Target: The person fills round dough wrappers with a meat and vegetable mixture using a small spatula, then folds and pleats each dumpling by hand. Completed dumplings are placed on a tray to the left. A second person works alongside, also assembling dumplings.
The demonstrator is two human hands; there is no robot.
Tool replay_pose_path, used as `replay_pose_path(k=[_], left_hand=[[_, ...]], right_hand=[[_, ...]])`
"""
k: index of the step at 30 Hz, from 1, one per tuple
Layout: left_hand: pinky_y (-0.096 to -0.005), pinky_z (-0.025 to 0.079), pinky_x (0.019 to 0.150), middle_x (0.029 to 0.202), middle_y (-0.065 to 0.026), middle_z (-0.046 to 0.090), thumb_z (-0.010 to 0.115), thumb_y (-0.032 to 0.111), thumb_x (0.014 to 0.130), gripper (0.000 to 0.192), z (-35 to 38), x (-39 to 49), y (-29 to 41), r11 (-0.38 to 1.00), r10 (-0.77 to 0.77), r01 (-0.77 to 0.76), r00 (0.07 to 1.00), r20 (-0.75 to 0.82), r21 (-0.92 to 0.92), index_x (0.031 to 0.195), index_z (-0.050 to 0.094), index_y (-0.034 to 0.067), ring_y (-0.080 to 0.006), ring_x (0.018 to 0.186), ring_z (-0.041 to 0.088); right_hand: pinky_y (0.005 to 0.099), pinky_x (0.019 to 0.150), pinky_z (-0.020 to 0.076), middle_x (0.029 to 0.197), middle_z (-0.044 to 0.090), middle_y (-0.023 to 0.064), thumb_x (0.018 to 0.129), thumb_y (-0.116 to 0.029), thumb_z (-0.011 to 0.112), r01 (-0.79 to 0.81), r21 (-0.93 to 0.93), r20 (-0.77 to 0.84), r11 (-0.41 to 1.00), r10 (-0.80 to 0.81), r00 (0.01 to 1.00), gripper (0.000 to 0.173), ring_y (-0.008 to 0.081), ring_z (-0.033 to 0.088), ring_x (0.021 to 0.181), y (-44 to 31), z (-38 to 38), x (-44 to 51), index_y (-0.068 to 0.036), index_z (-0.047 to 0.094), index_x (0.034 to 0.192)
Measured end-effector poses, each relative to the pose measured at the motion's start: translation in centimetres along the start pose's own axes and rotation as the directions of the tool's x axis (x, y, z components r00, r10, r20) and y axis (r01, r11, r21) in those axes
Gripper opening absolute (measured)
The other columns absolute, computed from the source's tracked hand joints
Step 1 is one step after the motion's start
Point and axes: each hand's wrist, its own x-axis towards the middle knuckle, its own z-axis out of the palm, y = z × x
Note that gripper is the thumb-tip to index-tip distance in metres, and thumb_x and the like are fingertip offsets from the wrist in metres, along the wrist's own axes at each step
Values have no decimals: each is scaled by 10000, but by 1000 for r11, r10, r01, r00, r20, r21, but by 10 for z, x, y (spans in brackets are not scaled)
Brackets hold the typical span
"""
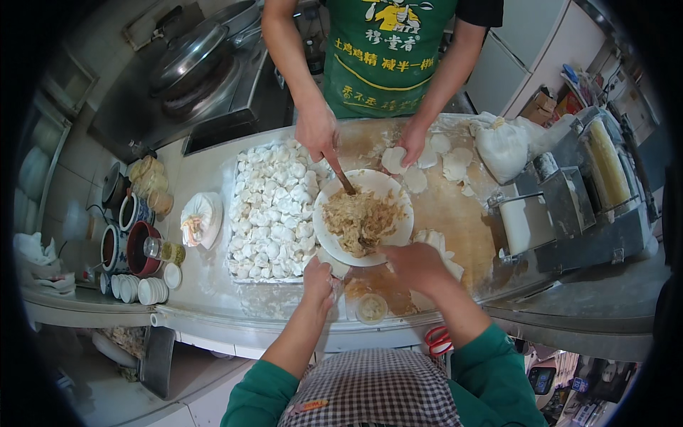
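Observation:
A white bowl (404,224) of pale minced filling (363,213) stands mid-table. My right hand (419,267) is at its near rim, fingers closed on a utensil whose far end sits in the filling; the handle is mostly hidden. Below the bowl's left side, my left hand (319,280) holds a round dough wrapper (335,264). A tray (267,281) packed with folded dumplings (275,208) lies left of the bowl. More wrappers (435,243) lie to the right, partly behind my right forearm. A small round container (372,308) stands near the table edge.
Across the table a co-worker's hand (318,131) holds a stick in the bowl; the other (413,141) holds a wrapper. A dough-rolling machine (581,197) and flour bag (501,147) stand right. Jars, a tied bag (201,220) and stacked lids (152,291) are left. Red-handled scissors (438,340) are near the front edge.

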Motion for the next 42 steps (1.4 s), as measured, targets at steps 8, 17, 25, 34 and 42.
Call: replay_pose_path(k=[8,17,25,34,42], left_hand=[[-322,574,693,1073,-177,652,382,-67,851,388,6,-9,-15,999,39,-39,999,10,-7,1212,526,-59,-246,860,687],[-224,451,511,926,-102,670,402,-37,856,331,18,-21,-11,996,74,-76,996,-47,-50,1136,579,-22,-135,667,618],[-214,429,476,891,-105,669,450,-16,891,250,23,-27,0,998,53,-53,999,-5,-22,1090,601,-23,-112,620,591],[-212,411,461,922,-113,674,434,-54,872,272,20,-27,-8,995,83,-86,995,-55,-49,1083,604,-25,-106,600,576],[-212,416,468,894,-98,668,434,-45,868,286,19,-27,-8,995,97,-97,995,-22,-8,1095,606,-21,-104,584,561]], right_hand=[[458,695,526,841,688,171,917,-200,523,11,212,-38,977,-4,999,353,353,672,792,1,14,-19,-210,632,1252],[449,703,522,857,696,155,915,-234,587,20,171,-77,985,-7,997,297,353,668,792,-12,17,-8,-228,683,1196],[448,725,533,919,702,143,907,-254,613,142,279,-221,950,-80,972,320,348,671,825,-30,55,-29,-252,665,1223],[445,690,537,912,701,131,892,-252,629,37,213,-160,976,-3,987,346,362,669,771,8,21,-39,-235,652,1237],[438,760,531,1027,685,142,885,-146,626,308,353,-357,884,-177,917,352,352,660,903,-31,60,-46,-183,651,1234]])
